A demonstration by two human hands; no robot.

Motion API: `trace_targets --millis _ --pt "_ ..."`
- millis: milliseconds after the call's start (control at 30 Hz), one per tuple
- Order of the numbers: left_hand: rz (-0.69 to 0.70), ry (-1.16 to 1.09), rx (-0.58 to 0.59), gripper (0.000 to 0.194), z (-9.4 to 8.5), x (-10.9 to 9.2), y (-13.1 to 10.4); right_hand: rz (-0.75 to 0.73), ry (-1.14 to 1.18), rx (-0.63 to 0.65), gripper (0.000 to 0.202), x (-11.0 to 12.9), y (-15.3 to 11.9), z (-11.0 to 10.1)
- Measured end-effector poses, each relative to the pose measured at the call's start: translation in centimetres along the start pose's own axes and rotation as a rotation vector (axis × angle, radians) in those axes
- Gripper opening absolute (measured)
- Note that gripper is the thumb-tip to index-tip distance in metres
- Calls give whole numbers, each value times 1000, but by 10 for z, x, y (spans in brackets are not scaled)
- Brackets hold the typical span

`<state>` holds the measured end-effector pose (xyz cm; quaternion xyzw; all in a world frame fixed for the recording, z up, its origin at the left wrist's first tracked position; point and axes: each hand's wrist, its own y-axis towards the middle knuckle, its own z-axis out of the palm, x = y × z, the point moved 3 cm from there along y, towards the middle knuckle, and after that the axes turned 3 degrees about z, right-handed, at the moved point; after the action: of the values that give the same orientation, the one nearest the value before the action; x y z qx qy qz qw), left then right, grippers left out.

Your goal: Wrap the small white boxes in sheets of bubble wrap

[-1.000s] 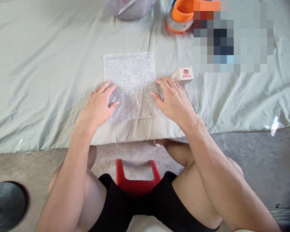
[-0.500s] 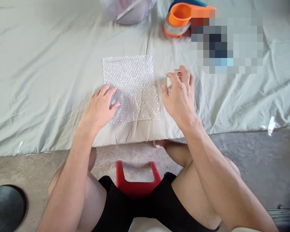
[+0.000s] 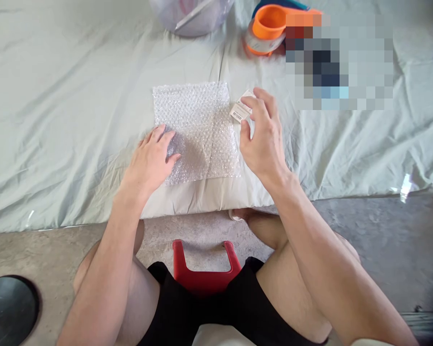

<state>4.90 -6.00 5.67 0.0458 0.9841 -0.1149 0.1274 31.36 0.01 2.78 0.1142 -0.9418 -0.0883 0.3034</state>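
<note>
A square sheet of clear bubble wrap (image 3: 195, 115) lies flat on the cloth. My left hand (image 3: 151, 156) rests on its left side with thumb and fingers apart, holding nothing. Just beyond the right edge of the sheet, my right hand (image 3: 263, 129) has its curled fingers around a small white box (image 3: 240, 111). A barcode shows on the box's near side, and the box is tilted. My fingers hide its right part.
A pale grey-green cloth (image 3: 75, 120) covers the table. At the back stand a clear plastic container (image 3: 193, 19) and an orange tape dispenser (image 3: 270, 29); a blurred patch hides things beside it. Below are a red stool (image 3: 205, 281) and a dark round object (image 3: 9, 307).
My right hand has moved slightly left, bringing the small box toward the bubble wrap and turning it so its barcode side shows. My left hand has hardly moved.
</note>
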Motion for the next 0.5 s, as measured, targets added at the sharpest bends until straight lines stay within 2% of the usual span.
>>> trace_targets --millis 100,300,400,500 --pt "7 -9 -19 58 2 2 0 -52 12 50 47 15 -4 1" --pt "136 -68 -82 64 3 1 1 -151 -18 309 60 36 -19 18" --pt "168 -119 -78 65 5 -3 2 -161 -75 321 55 37 -22 22" --pt "122 -97 -36 67 8 -3 3 -156 -80 313 49 36 -20 20"
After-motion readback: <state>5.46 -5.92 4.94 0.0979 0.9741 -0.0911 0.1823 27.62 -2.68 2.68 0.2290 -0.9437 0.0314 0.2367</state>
